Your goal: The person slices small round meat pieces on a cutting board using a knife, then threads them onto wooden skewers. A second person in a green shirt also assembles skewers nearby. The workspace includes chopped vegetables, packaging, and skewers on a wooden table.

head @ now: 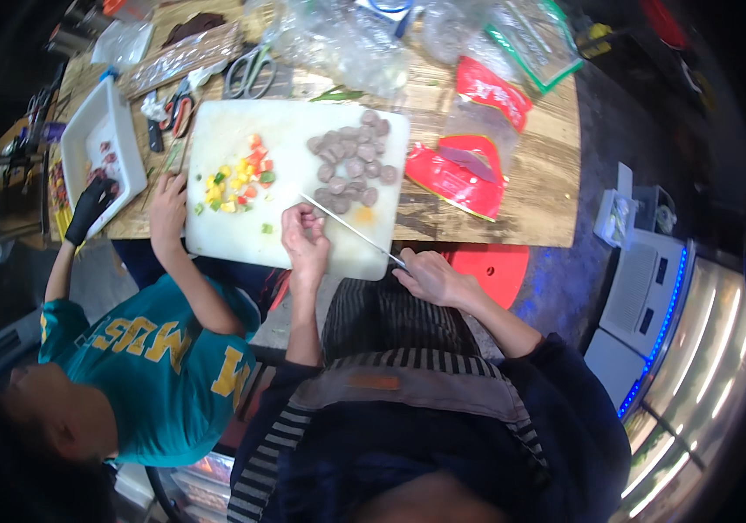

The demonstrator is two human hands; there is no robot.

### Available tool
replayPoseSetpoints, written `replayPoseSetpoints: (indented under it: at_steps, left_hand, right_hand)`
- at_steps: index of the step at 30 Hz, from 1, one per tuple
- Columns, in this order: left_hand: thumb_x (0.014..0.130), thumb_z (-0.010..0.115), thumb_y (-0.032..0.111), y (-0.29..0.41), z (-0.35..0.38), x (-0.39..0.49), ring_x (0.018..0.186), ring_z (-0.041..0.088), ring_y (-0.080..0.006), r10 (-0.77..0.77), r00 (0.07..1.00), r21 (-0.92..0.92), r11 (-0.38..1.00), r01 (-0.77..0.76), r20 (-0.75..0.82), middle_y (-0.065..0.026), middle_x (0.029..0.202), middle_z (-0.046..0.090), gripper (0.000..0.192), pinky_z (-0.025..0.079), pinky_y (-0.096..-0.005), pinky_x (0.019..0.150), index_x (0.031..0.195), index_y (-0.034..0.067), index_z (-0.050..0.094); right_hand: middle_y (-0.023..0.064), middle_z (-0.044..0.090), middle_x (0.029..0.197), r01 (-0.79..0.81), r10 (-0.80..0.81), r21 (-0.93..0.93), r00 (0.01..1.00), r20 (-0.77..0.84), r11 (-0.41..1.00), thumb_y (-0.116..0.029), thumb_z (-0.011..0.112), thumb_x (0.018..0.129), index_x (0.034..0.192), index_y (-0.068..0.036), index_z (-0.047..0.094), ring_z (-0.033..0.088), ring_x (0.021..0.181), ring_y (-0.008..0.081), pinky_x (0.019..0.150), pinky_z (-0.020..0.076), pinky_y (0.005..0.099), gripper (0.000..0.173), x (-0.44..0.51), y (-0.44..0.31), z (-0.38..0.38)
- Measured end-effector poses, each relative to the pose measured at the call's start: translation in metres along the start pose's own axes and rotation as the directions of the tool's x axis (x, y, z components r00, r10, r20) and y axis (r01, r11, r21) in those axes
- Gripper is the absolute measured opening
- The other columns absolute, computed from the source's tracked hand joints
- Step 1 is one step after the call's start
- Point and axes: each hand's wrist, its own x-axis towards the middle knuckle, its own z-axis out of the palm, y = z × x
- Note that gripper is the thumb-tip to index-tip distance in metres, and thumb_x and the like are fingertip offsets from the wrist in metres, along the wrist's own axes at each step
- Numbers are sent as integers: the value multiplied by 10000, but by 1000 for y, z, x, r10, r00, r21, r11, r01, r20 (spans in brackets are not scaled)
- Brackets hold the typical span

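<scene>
My right hand (435, 276) grips the handle of a knife (351, 227), whose thin blade slants up and left over the white cutting board (232, 238). Close by the blade's tip, my left hand (306, 238) rests at the board's near edge with its fingers curled; whether it holds something small is hidden. Grey-brown meatballs (350, 157), some looking halved, lie clustered on the board's right side. Diced yellow, red and green pepper (239, 180) is heaped on the left side. A few green pieces (267, 228) lie apart, nearer to me.
At left a co-worker's black-gloved hand (93, 202) reaches into a white tray (72, 140) with meat pieces; their bare hand (169, 209) touches the board's left side. Red-handled scissors (180, 111), grey scissors (250, 73), a red food bag (458, 176) and plastic bags (347, 49) lie on the wooden table (543, 212).
</scene>
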Motion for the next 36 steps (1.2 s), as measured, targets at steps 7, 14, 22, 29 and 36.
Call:
replayPoseSetpoints:
  at_steps: [7,14,22,29,36]
  left_hand:
    - [663,629,-22,43,30,7,1017,473,-330,370,929,192,910,-368,26,-145,995,527,285,363,-418,897,932,27,548]
    - [673,547,-10,104,196,19,1100,477,-383,450,568,-17,793,-609,689,-255,1152,517,322,355,-442,1007,982,-88,590]
    - [767,557,216,117,300,58,1187,472,-330,741,491,12,547,-837,458,-236,1221,522,364,331,-486,1021,1050,-2,623]
    - [779,521,95,100,285,41,996,527,-402,48,469,208,853,-479,882,-241,1142,514,328,452,-428,852,1103,60,545]
    - [739,611,3,89,118,-40,650,564,-218,393,900,-219,910,-351,191,-108,907,559,249,490,-322,537,981,47,575]
  right_hand:
    - [236,529,585,-55,99,166,958,-269,985,-196,565,866,784,36,439,551,586,426,545,430,470,276,-54,2,-46]
    - [134,462,540,-192,373,356,739,-561,915,-135,601,860,806,22,473,485,491,239,462,375,369,210,-127,25,-55]
    - [133,423,521,-275,615,567,528,-586,777,-155,621,846,768,19,475,446,452,189,455,366,359,240,-172,56,-21]
    - [70,391,500,-252,603,572,542,-585,781,-128,637,832,720,-1,469,397,449,112,429,345,312,239,-173,67,-18]
    - [107,415,503,-168,374,417,792,-482,893,-126,630,840,754,1,463,461,428,208,434,366,339,226,-148,44,-37]
